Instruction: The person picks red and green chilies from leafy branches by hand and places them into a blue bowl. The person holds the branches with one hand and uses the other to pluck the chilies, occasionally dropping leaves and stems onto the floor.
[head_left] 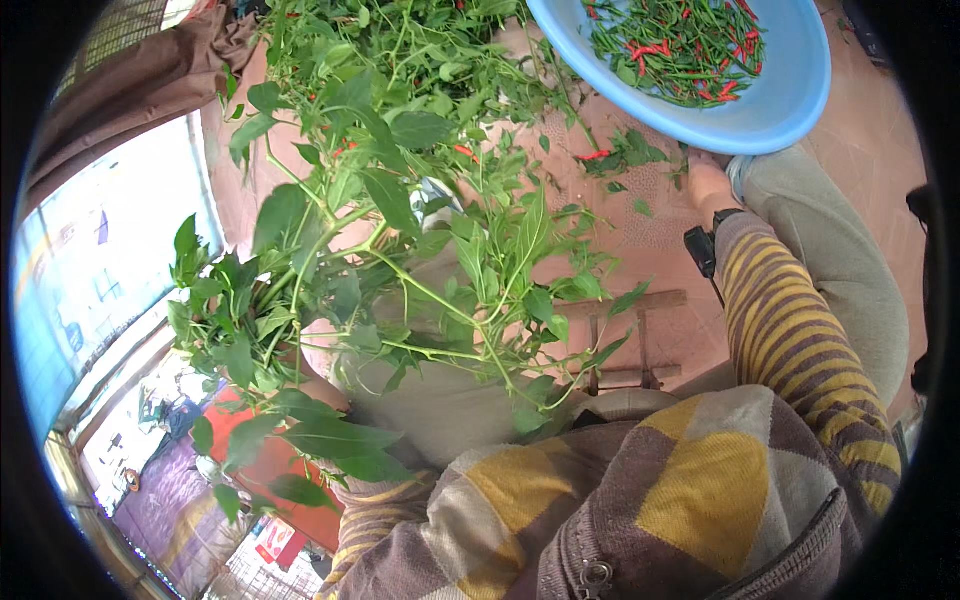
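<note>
A big bunch of leafy green chili plant branches (420,230) with a few small red chilies fills the middle of the view. My left hand (318,350), mostly hidden by leaves, grips the stems at the bunch's lower left. My right hand (706,180) reaches out past a dark wristwatch (701,248) to the floor beside a blue plastic basin (790,100). Its fingers are hidden, so I cannot tell whether it holds anything. The basin holds several picked green and red chilies (680,45).
Loose leaves and a red chili (595,155) lie on the reddish floor (650,230). A low wooden stool (632,340) stands under me. My grey-trousered knee (840,260) is at the right. Brown cloth (150,80) hangs at the upper left.
</note>
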